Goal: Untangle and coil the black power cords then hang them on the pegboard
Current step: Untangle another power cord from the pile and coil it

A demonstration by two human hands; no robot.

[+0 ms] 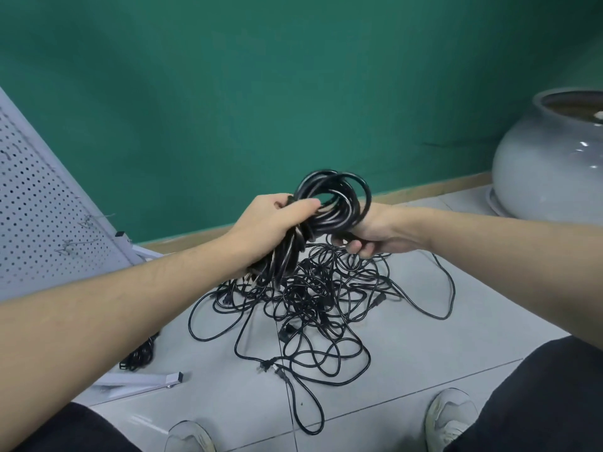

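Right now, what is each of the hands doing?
Left hand: closed around the coiled cord bundle.
Right hand: closed on a strand of the same bundle.

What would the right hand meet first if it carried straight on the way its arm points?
The coiled black cord it is already against, then probably the left hand gripping that coil; depth is unclear.

Your left forearm (107, 308) hides part of the pegboard (39, 203), whose left side the frame edge cuts off.

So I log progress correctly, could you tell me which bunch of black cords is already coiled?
The coil held up in both hands; the pile on the floor tiles lies loose and tangled.
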